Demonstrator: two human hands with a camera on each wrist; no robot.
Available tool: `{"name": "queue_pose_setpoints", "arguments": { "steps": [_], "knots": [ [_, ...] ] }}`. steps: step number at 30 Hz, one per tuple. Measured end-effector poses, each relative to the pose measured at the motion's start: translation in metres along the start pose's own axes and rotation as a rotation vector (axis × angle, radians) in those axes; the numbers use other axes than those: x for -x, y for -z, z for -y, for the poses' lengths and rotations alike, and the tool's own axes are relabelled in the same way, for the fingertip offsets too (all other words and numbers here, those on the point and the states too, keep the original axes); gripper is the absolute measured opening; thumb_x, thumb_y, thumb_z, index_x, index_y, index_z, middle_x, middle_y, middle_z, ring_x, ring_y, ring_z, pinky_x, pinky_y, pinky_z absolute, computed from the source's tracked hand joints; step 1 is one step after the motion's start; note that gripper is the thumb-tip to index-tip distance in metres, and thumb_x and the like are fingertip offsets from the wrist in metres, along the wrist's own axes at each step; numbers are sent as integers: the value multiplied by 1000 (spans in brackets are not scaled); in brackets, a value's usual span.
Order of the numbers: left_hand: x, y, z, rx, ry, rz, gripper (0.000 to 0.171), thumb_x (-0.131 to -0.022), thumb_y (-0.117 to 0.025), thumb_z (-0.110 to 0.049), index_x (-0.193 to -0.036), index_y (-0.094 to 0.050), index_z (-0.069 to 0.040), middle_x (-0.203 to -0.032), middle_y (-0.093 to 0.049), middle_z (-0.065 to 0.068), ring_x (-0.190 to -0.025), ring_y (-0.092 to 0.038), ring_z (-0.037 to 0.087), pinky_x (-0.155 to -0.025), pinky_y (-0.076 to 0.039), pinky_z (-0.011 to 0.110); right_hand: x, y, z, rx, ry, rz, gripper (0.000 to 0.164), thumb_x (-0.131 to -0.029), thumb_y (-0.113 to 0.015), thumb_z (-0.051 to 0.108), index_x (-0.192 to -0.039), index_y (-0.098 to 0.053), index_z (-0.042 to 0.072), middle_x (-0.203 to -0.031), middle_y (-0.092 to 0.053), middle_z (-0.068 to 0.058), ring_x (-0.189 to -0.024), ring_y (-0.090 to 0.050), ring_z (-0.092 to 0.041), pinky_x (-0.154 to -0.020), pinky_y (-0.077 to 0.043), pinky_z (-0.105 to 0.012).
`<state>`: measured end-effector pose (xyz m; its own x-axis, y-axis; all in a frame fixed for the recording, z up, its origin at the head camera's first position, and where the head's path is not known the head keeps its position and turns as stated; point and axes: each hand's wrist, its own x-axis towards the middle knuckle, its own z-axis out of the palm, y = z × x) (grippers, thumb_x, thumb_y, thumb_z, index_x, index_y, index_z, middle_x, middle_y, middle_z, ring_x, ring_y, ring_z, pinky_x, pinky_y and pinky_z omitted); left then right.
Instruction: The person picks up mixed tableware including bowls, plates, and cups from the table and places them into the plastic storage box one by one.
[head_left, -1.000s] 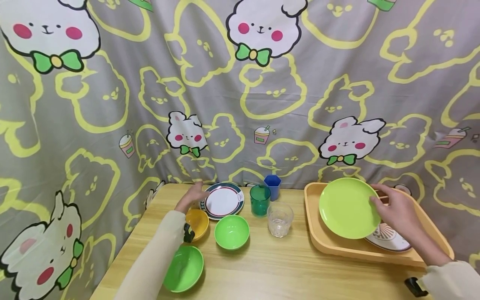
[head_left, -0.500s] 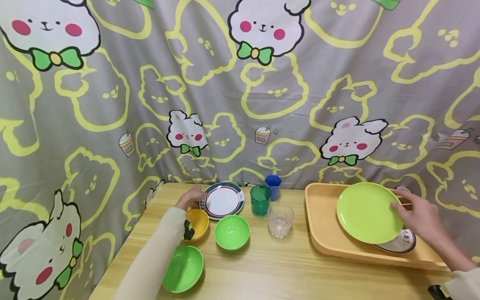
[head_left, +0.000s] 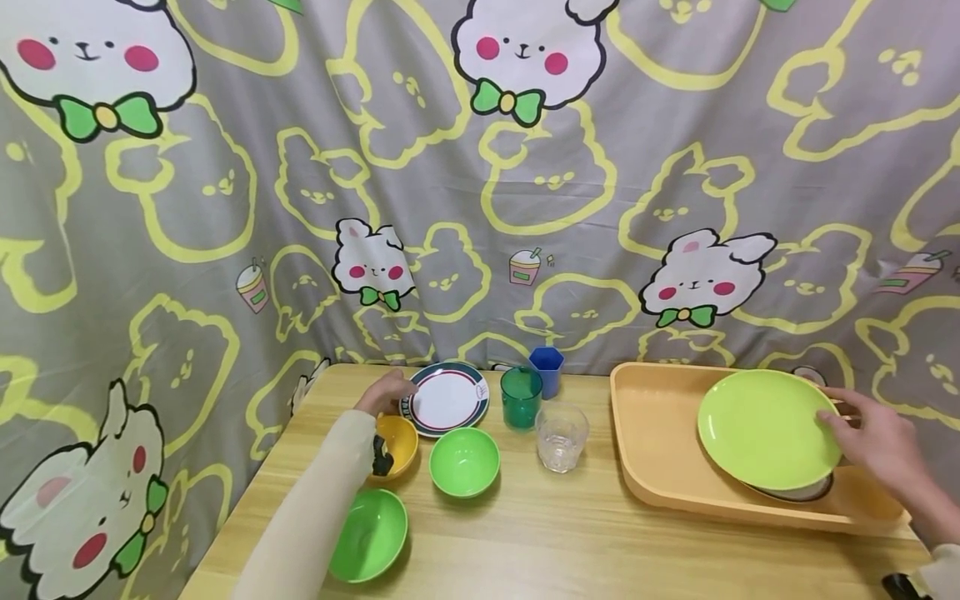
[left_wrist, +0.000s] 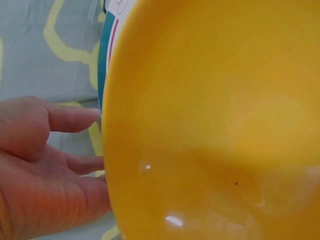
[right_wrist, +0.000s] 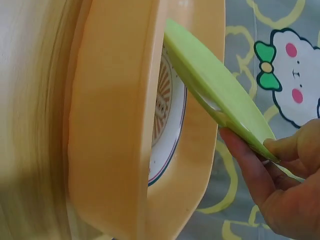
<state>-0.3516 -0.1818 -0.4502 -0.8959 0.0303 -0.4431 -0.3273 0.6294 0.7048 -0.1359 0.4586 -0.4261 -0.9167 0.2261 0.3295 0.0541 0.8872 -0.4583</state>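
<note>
My right hand (head_left: 873, 442) pinches a lime-green plate (head_left: 768, 429) by its right edge. In the right wrist view the green plate (right_wrist: 220, 85) is tilted, its far edge dipping inside the orange tray (right_wrist: 107, 120), over a white patterned plate (right_wrist: 172, 120). My left hand (head_left: 386, 392) is at the left edge of a white plate with a dark green rim (head_left: 447, 400). A yellow bowl (left_wrist: 210, 115) fills most of the left wrist view; the fingertips of my left hand (left_wrist: 47, 175) go behind it, so I cannot tell their hold on the rimmed plate.
Two green bowls (head_left: 465, 462) stand in front of the rimmed plate and nearer the table's front left. A green cup (head_left: 521, 398), a blue cup (head_left: 547, 372) and a clear glass (head_left: 561, 437) stand mid-table. A patterned curtain (head_left: 450, 192) hangs behind the table (head_left: 517, 533).
My right hand has carried the lime-green plate rightward and lower over the tray, covering more of the white patterned plate. My left hand's raised finger has come down at the rimmed plate's edge.
</note>
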Motion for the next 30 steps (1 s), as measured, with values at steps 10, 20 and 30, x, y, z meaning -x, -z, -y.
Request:
{"name": "queue_pose_setpoints", "arguments": {
  "steps": [10,20,30],
  "knots": [
    [-9,1,5,-13,-11,-35,36,-98,-52,-2,-128,-41,15,-114,-46,25,-104,-53,36,-96,-54,40,1,4,-20,27,-65,17,42,-101,-55,5,-129,-48,-25,-110,-57,-47,-90,-61,-62,-74,-46,-66],
    [-11,1,0,-61,-101,-72,13,-90,-39,10,-87,-51,4,-83,-45,10,-78,-53,24,-65,-48,24,5,1,-33,31,-129,70,44,-102,-55,8,-131,-46,-25,-111,-56,-47,-90,-59,-60,-81,-40,-69],
    [-10,-2,0,-15,-119,-69,21,-91,-42,7,-100,-59,15,-86,-55,14,-72,-59,22,-67,-58,32,7,-2,-42,17,-162,95,45,-101,-53,7,-131,-44,-26,-113,-53,-49,-93,-54,-62,-82,-40,-71]
  ]
}}
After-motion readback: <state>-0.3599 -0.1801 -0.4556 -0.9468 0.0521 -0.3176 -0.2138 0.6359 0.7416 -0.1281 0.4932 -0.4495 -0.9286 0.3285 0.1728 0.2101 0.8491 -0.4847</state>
